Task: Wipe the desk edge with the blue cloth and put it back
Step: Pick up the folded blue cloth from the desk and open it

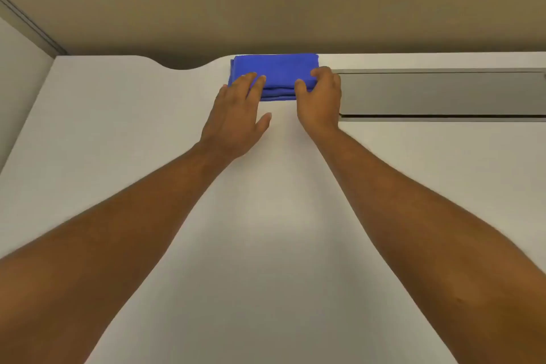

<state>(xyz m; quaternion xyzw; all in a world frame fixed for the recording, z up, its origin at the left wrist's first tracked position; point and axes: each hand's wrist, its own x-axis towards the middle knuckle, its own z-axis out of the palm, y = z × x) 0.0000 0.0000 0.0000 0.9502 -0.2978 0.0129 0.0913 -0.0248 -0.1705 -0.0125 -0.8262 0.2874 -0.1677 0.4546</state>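
Observation:
A folded blue cloth (276,69) lies flat at the far edge of the white desk (118,133), just right of a curved notch in that edge. My left hand (237,115) rests with its fingertips spread on the cloth's near left corner, thumb out to the side on the desk. My right hand (320,97) is curled over the cloth's near right corner, thumb and fingers closed around its folded edge. Both forearms stretch forward across the desk.
A long grey recessed cable tray lid (443,93) runs along the back of the desk to the right of the cloth. A tan wall (266,0) stands behind the desk. A grey partition (17,74) borders the left side.

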